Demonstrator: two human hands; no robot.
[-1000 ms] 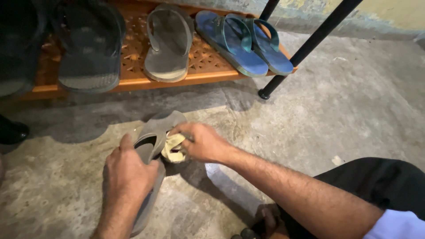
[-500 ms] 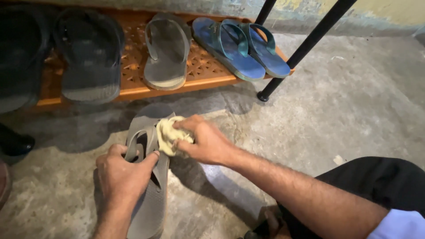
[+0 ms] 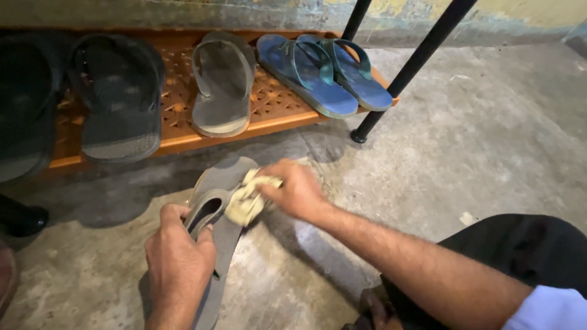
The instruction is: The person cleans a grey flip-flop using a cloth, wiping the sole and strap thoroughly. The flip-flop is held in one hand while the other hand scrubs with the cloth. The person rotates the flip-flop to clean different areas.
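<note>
Left hand [image 3: 178, 256] clenched around the strap of a grey sandal [image 3: 217, 235], held low over the concrete floor [image 3: 489, 146], near side of the scene. Right hand [image 3: 296, 189] grasps a yellowish cloth [image 3: 247, 201], pressed on the sandal's far end. Orange shoe rack [image 3: 269, 104] beyond, with a matching grey sandal [image 3: 223, 82] and blue sandals [image 3: 324, 70].

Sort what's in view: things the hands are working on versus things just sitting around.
In use:
left hand gripping grey sandal
right hand pressing yellowish cloth on it

Lying about:
orange rack
blue sandals
grey sandal on rack
dark sandals
</note>
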